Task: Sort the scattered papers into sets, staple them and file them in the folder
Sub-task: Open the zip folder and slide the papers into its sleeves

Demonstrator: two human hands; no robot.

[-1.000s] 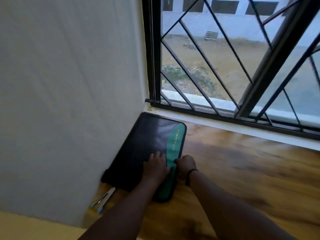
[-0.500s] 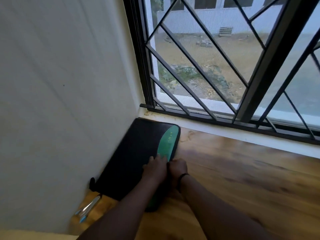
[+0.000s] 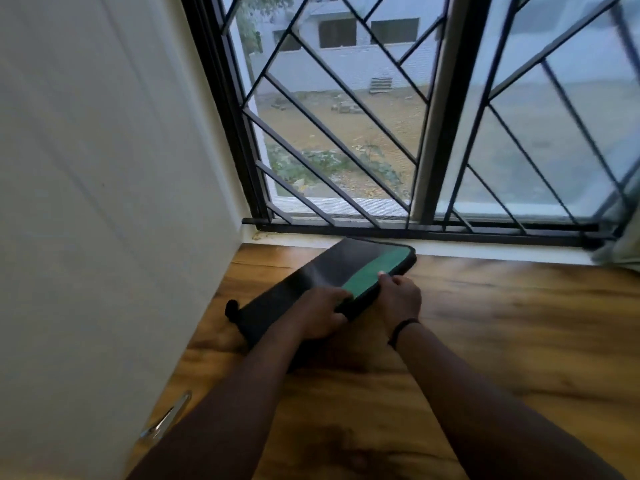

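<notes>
Gripping the folder [image 3: 332,271], left hand [image 3: 320,315] and right hand [image 3: 398,296] apparently pinch its edge.

And the folder [image 3: 332,271] is off the wall now, swung out across the tabletop [image 3: 485,323] toward the window! The left hand [image 3: 320,315] has slid to its near edge, the right hand [image 3: 400,297] now gripping the green side.

We are seeing a black folder [image 3: 329,268] with a green band, closed and lying flat on the wood by the window; a metal stapler [image 3: 166,419] is lying apart near the wall.
</notes>
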